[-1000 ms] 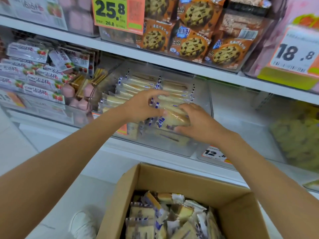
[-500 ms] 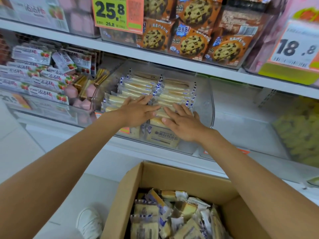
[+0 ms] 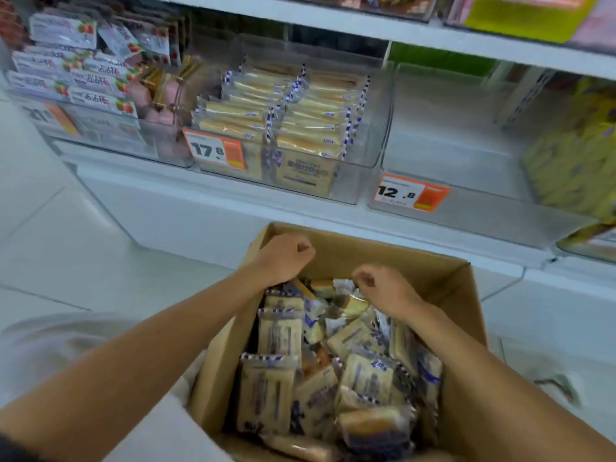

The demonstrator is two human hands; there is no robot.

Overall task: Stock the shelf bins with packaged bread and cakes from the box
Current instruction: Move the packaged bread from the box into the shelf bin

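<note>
An open cardboard box (image 3: 405, 261) stands on the floor below the shelf, filled with several loose bread and cake packets (image 3: 333, 378) in clear wrap with blue print. My left hand (image 3: 286, 258) hovers over the box's far left corner, fingers curled in, nothing visible in it. My right hand (image 3: 383, 288) hangs just above the packets at the far side, fingers also curled, with no packet visibly held. On the shelf, a clear bin (image 3: 366, 168) holds two neat rows of the same packets (image 3: 283, 108).
A second clear bin (image 3: 466, 208) with a 12.8 price tag (image 3: 411, 192) sits right of the filled one. Strawberry-print packets (image 3: 83, 71) fill the left bin; yellow packets (image 3: 573, 155) lie far right. A 17.8 tag (image 3: 215, 150) fronts the bread bin. White tiled floor (image 3: 100, 261) surrounds the box.
Both hands have left the packets in the shelf bin and come down over the box. The view has tilted downward with them.
</note>
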